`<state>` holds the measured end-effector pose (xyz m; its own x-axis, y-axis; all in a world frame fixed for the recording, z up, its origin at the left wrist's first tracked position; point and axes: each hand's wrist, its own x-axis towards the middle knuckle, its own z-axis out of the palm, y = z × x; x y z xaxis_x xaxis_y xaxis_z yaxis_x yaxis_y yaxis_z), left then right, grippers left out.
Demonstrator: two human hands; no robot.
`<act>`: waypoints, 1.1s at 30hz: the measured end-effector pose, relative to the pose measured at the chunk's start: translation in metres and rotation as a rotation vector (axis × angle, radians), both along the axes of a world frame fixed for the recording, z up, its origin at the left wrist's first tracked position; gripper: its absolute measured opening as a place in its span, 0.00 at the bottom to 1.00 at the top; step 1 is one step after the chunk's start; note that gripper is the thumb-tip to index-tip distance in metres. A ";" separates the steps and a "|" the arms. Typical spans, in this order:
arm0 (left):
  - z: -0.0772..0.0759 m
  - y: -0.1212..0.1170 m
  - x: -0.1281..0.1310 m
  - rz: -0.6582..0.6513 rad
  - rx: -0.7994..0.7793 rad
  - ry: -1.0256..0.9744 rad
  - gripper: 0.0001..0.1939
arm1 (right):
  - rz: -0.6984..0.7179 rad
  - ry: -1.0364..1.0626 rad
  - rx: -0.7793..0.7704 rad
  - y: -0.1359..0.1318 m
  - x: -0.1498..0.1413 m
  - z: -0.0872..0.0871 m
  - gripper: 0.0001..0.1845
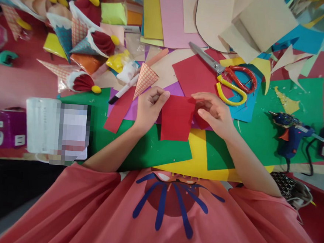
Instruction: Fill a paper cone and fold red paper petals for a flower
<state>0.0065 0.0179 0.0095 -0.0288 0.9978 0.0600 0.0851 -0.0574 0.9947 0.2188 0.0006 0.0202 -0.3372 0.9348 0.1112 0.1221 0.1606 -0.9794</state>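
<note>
The left hand [149,107] pinches the upper left corner of a bright red, smooth rectangular piece of what looks like paper or thin card [178,119], its thumb pressed against the curled forefinger. The piece lies between the hands. The right hand [215,112] is half-curled, thumb spread from the fingers, with the forefinger tip at the upper right corner; whether it grips there I cannot tell.

The piece should be very light and fairly flexible, easy to crease or bend. A gentle pinch at the two upper corners would likely keep it flat; squeezing mid-sheet could buckle it.

Just beyond the left hand stands out a small orange-and-cream checked cone [146,79], with a white, black-capped marker pen [124,90] beside it. Beyond the right hand lie metal scissors with red and yellow handles [218,68].
</note>
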 end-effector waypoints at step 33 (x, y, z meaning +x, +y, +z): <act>-0.001 0.000 -0.005 -0.240 -0.037 0.085 0.20 | -0.128 0.110 -0.323 0.006 0.004 -0.023 0.12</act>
